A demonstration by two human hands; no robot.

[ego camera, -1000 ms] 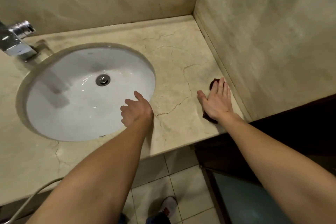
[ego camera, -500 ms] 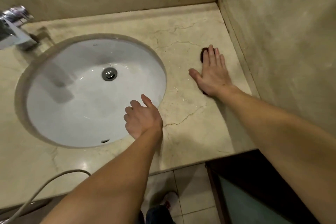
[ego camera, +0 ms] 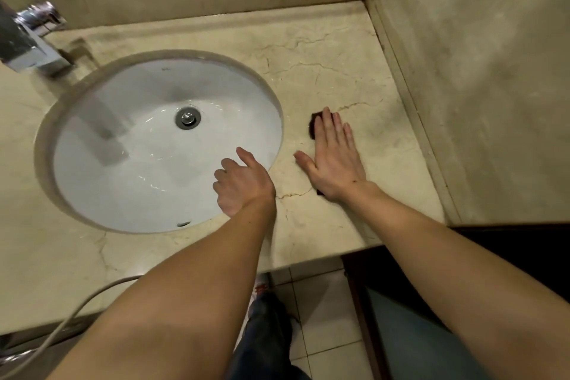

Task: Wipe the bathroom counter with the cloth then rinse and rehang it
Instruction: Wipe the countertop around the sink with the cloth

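Our right hand [ego camera: 334, 160], fingers flat and spread, presses the dark cloth [ego camera: 314, 130] onto veined marble desk [ego camera: 324, 65] between basin [ego camera: 92, 170] rim and side wall [ego camera: 478, 86]. Left hand [ego camera: 242, 183], loosely curled and empty, rests at the rim.

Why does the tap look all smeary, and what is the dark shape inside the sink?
Head view: the tap sits at the frame's edge and is motion-blurred; the dark shape in the sink looks like the tap's shadow; small glints show wet glare near the drain; straight wall lines bend from the wide lens.
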